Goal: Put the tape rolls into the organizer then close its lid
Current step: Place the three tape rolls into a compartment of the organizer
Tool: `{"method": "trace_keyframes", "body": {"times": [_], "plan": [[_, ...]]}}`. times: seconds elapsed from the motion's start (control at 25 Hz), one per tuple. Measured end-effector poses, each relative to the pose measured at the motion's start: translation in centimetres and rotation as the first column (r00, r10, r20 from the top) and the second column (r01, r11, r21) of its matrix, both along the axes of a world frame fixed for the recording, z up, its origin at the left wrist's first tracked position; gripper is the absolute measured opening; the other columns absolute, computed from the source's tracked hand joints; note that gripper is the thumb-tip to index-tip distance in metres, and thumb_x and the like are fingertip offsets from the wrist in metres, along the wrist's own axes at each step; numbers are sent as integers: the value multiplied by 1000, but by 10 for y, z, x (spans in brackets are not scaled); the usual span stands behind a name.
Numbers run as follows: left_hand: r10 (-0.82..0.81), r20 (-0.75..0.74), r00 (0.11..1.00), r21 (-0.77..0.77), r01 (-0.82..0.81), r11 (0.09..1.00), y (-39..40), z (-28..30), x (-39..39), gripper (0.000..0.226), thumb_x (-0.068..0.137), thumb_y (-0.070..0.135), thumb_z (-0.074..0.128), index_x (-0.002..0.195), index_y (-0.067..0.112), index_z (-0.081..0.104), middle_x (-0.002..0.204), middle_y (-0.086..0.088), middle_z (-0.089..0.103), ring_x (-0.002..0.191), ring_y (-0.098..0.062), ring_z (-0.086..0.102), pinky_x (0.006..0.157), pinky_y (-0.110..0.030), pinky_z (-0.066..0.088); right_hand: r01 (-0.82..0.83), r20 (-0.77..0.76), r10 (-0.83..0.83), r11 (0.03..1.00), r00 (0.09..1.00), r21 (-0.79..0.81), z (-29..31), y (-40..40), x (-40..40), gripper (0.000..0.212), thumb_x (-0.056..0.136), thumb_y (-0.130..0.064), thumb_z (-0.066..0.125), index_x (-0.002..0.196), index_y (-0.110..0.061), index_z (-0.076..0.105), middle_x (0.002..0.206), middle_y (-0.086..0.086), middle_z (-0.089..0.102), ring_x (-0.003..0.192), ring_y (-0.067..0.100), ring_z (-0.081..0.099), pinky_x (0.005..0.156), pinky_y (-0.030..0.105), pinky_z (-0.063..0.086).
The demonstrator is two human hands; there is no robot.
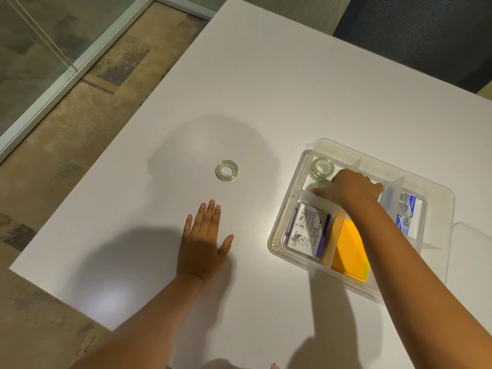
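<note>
One clear tape roll (226, 170) lies flat on the white table (266, 89), a short way beyond my left hand (203, 241), which rests flat with fingers spread. The clear plastic organizer (282, 235) sits to the right with its lid off. Inside its far-left compartment stand stacked tape rolls (321, 167). My right hand (351, 189) reaches down into that compartment, fingers curled over another roll (320, 185) that is mostly hidden. Whether it still grips the roll is unclear.
Other compartments hold a staples box (308, 231), yellow sticky notes (350, 249) and blue-white packets (407, 209). A clear lid edge (471, 230) lies right of the organizer. A dark chair (426, 30) stands behind the table. The table's left edge drops to the floor.
</note>
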State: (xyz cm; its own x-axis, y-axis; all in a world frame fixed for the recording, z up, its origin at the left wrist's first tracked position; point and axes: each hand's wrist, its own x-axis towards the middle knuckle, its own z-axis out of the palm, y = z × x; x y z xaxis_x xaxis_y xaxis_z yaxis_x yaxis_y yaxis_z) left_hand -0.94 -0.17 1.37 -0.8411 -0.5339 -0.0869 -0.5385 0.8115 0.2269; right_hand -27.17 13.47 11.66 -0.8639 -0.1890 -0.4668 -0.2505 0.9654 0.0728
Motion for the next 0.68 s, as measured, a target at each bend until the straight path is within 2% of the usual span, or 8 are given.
{"method": "trace_keyframes", "body": {"times": [0.24,0.44,0.56,0.68], "plan": [[-2,-1,1000,-2,2,1000,0,0,0,63,87,44,36,138,7,36,146,-13,39,134,-29,37,110,-47,24,-10,37,8,999,999,33,-7,-12,-1,49,82,-54,56,110,-13,58,116,8,64,117,31,53,109,50,24],[-2,4,1000,-1,2,1000,0,0,0,63,87,45,35,138,8,37,145,-13,40,134,-29,37,110,-48,25,-26,3,26,999,1000,32,-16,-11,-2,31,86,-39,57,99,-11,60,94,7,65,108,31,58,112,51,22],[-3,5,1000,-6,3,1000,0,0,0,63,87,45,35,138,8,36,146,-12,39,135,-29,36,110,-47,24,7,-137,-10,1000,990,-21,-17,-7,-10,20,87,-23,56,100,-9,61,93,10,66,105,33,58,105,47,25],[-4,4,1000,-2,4,1000,1,0,1,63,87,44,35,139,8,35,147,-12,38,135,-29,35,110,-47,24,35,-264,-65,993,962,-115,-20,-7,-15,30,85,-5,51,114,-10,55,101,16,67,107,36,55,99,43,25]]}}
